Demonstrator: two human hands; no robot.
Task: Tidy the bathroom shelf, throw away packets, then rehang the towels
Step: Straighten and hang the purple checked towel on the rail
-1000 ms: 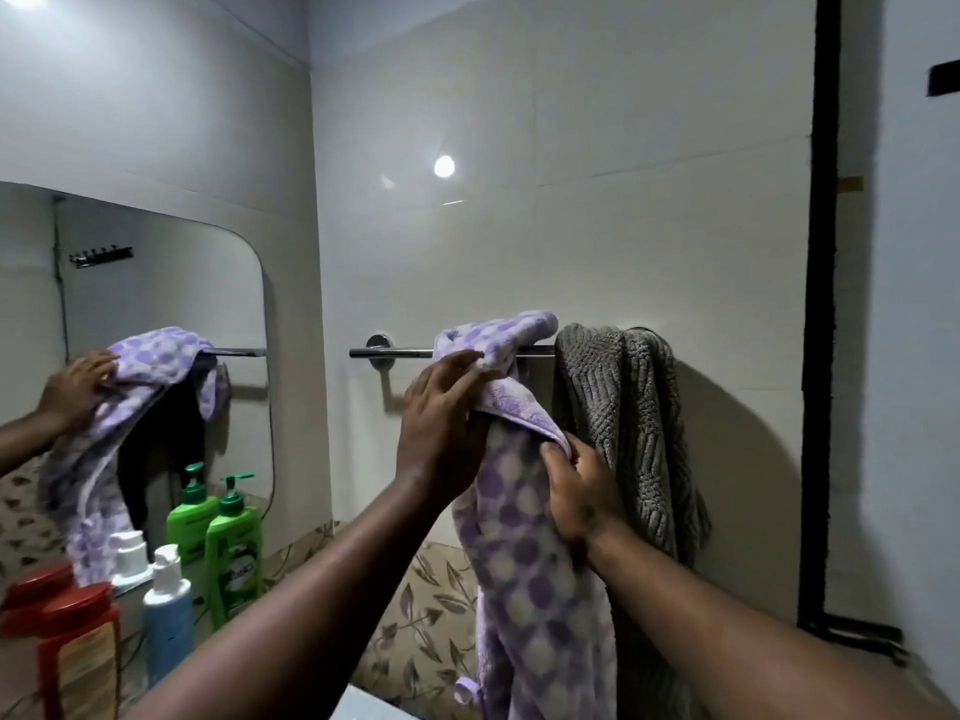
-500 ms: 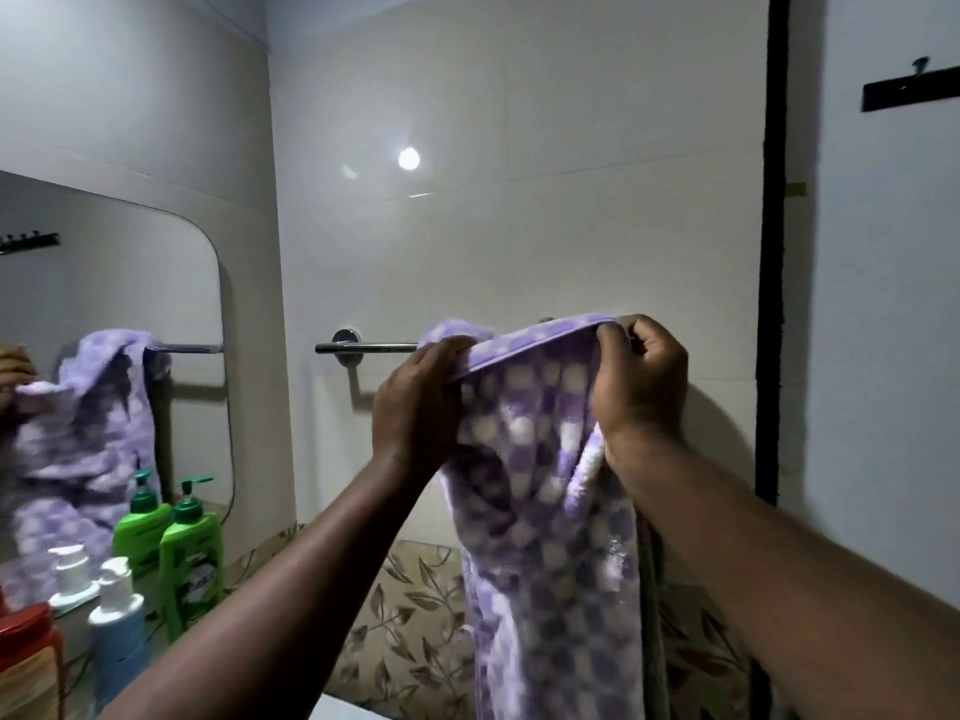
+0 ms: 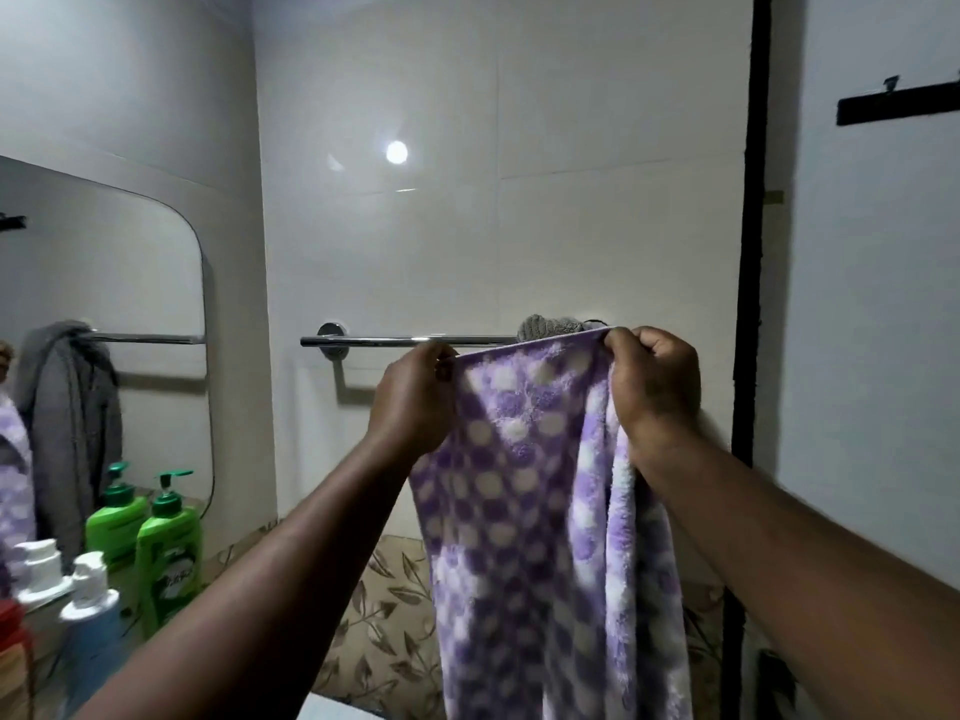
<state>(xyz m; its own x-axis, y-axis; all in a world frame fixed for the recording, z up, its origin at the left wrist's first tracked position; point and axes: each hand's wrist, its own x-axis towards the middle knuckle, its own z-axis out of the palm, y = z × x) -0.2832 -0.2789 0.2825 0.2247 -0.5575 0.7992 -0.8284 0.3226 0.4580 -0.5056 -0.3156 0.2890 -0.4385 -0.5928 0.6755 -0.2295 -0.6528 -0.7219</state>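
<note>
A purple and white checked towel hangs stretched between my two hands, just in front of the chrome towel rail and slightly below it. My left hand pinches its top left corner. My right hand grips its top right corner. Only the top of a grey ribbed towel shows over the purple one; it lies on the rail's right end, and the rest of it is hidden.
A rounded mirror on the left wall reflects the rail and grey towel. Below it stand a green pump bottle, a blue bottle with a white cap and a red container. A black hook strip is on the right wall.
The purple towel has come off the rail and is now spread flat between both hands. My right hand moved up to its top right corner; the view shifted right.
</note>
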